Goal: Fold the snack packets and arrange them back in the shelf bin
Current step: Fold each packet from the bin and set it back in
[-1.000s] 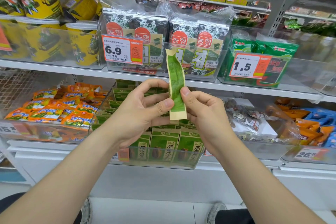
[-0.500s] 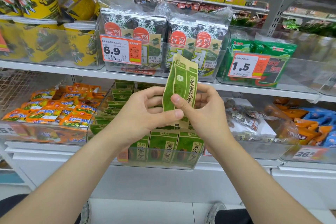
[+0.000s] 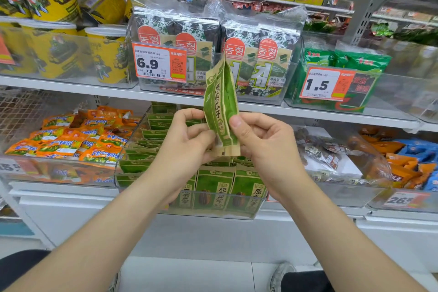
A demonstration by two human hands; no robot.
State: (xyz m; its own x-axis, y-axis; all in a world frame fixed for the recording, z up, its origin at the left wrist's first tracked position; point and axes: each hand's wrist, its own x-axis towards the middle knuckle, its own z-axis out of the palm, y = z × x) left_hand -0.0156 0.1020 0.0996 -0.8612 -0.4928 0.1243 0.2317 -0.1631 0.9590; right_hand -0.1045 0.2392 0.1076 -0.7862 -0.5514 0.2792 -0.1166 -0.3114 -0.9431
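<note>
A green and tan snack packet [image 3: 221,99] stands upright in front of me, creased lengthwise so its two sides bend toward each other. My left hand [image 3: 189,140] pinches its lower left edge and my right hand [image 3: 263,140] pinches its lower right edge with the thumb on the front. Below my hands a clear shelf bin [image 3: 213,213] holds several matching green packets [image 3: 215,187] standing in rows.
To the bin's left sits a clear bin of orange packets [image 3: 71,140], to its right a bin of wrapped snacks [image 3: 331,156]. The shelf above carries seaweed packs [image 3: 213,38], yellow tubs [image 3: 106,52] and price tags [image 3: 158,61].
The packet turned from edge-on to showing its printed front, then bent into a lengthwise crease. Both hands shifted slightly lower on it and kept their hold.
</note>
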